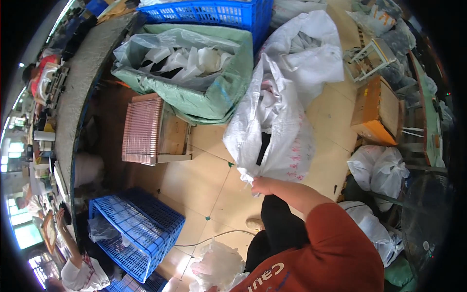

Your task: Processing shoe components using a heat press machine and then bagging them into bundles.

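My right hand (263, 186) is closed on the gathered edge of a large white woven sack (296, 141), at the corner nearest to me. The sack stands on the floor with its mouth partly open. Pale material and a black strip show inside. At the lower edge, beside a white plastic bag (216, 263), only a sliver of what seems to be my left hand (212, 289) shows. Its fingers are hidden, so I cannot tell whether it holds the bag.
Beyond the sack stand a green lined bin (214, 104) of white and black pieces and a blue crate (260, 24). A ribbed stool (142, 129) and blue crates (146, 228) stand left. Cardboard box (377, 109) and tied bags (377, 168) line the right. Another person (82, 272) sits lower left.
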